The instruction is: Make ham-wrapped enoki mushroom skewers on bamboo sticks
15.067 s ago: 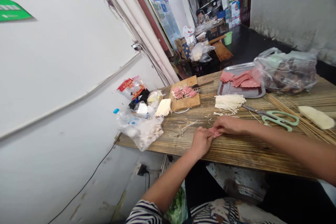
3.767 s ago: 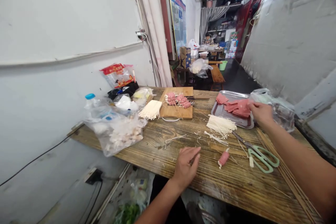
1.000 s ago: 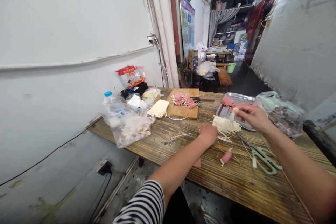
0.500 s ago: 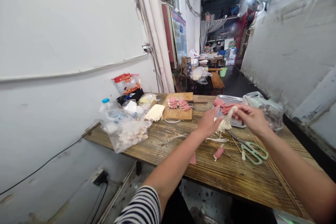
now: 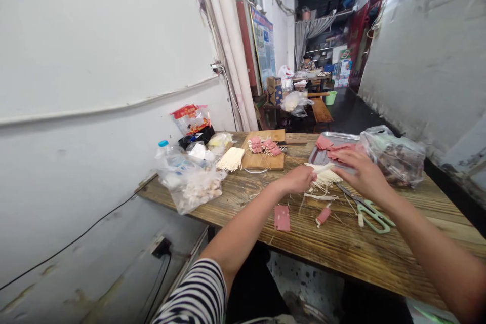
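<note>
Left hand [image 5: 304,179]: fingers closed, pinching a thin bundle of white, stringy enoki mushrooms [image 5: 322,168] over the larger pile of cut white enoki [image 5: 328,179] on the brown wooden desk [image 5: 304,235]; grip at one end presumably keeps the strands together. Right hand [image 5: 359,168]: fingers spread, thumb beside the bundle's other end; contact cannot be determined. Flat pink rectangular slice [image 5: 282,217] lies near the front edge, apparently for easy reach. Forearms extend forward, converging.
</note>
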`<state>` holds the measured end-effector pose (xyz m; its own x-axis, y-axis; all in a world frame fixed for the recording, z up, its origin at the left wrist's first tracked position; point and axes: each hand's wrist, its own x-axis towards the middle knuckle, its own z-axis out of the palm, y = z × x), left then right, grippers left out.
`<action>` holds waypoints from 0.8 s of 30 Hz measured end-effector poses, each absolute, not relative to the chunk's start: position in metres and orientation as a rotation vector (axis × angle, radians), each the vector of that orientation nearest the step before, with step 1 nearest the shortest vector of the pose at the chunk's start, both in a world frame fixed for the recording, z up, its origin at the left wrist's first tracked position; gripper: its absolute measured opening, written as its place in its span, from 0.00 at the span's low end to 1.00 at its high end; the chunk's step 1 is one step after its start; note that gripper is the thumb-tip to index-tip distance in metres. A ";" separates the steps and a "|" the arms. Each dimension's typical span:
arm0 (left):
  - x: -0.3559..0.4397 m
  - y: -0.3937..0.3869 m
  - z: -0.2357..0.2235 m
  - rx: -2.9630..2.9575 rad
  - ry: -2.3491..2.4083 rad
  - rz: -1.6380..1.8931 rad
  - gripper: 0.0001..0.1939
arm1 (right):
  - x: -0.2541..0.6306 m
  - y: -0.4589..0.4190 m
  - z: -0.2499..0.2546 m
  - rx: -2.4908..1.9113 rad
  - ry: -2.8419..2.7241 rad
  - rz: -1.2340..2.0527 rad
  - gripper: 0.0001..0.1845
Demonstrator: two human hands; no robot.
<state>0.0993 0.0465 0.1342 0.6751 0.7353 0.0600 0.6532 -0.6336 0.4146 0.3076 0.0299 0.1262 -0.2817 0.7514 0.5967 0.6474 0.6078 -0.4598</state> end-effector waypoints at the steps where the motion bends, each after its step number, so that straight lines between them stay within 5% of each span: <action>1: 0.099 0.046 0.137 2.532 1.090 0.265 0.14 | 0.302 0.026 0.128 -1.063 -2.148 -0.058 0.17; 7: 0.094 0.044 0.143 2.319 0.986 0.144 0.11 | 0.263 0.007 0.133 -1.023 -2.595 -0.670 0.10; 13: 0.078 0.044 0.133 1.841 0.855 0.212 0.17 | 0.263 0.010 0.129 -1.027 -2.658 -0.527 0.09; 24: 0.068 0.038 0.144 2.152 0.865 0.218 0.17 | 0.247 0.010 0.145 -1.397 -2.694 -0.203 0.15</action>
<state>0.0682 0.0384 0.1444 0.7524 0.6471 -0.1235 0.5112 -0.4552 0.7290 0.2467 0.0104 0.1451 -0.5743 0.8048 0.1497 0.8182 0.5704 0.0723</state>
